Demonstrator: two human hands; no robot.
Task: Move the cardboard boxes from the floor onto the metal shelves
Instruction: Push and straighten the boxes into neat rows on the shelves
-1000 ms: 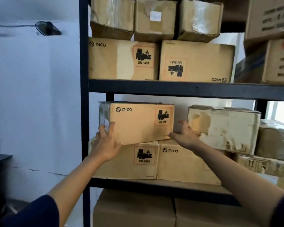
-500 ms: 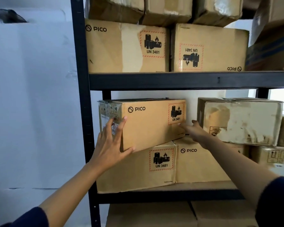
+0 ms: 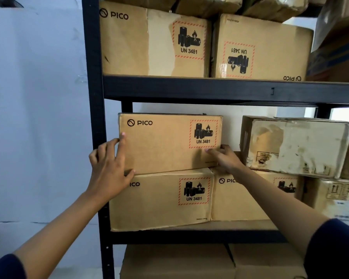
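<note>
PICO box (image 3: 165, 146) sitting on middle shelf (image 3: 210, 237) of black rack (image 3: 93, 97), stacked on lower PICO box (image 3: 161, 200), front face upright, UN 3481 label at right. Left hand (image 3: 109, 168) pressing flat against box's left edge, fingers (image 3: 120, 146) spread open, thumb at bottom corner, gripping nothing. Right hand (image 3: 225, 159) touching box's lower right corner, fingers loosely curled around that corner, not closed on it. Second lower box (image 3: 248, 198) lying beside first, partly hidden behind right forearm. Worn whitish box (image 3: 294, 146) standing just right of the top one, small gap between. Two more PICO boxes (image 3: 155, 39) resting on shelf above, right one upside down. More cardboard showing below middle shelf. White wall (image 3: 34, 117) at left.
</note>
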